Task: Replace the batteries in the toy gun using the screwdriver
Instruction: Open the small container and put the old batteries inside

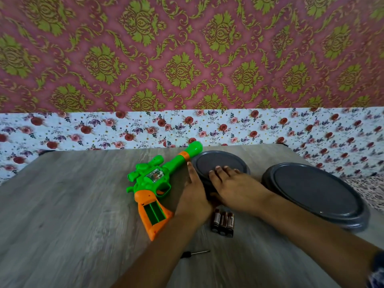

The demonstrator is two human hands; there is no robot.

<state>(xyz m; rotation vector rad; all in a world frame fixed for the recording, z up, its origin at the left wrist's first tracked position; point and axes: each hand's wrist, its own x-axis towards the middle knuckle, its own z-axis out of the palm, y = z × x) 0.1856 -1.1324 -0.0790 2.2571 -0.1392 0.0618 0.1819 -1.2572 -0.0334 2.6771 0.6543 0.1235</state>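
Observation:
A green and orange toy gun (154, 183) lies on the wooden table, its barrel pointing up and right. The battery bay in its orange grip is uncovered and looks empty. Three dark batteries (223, 222) lie side by side near the middle, just below my hands. A small black-handled screwdriver (194, 253) lies closer to me, partly behind my left forearm. My left hand (193, 190) rests against the left edge of a small grey plate (226, 161). My right hand (232, 183) lies flat on that plate with fingers straight.
A larger grey plate (318, 194) sits at the right of the table (72, 215). Flowered cloth hangs behind the table's far edge, under a patterned wall.

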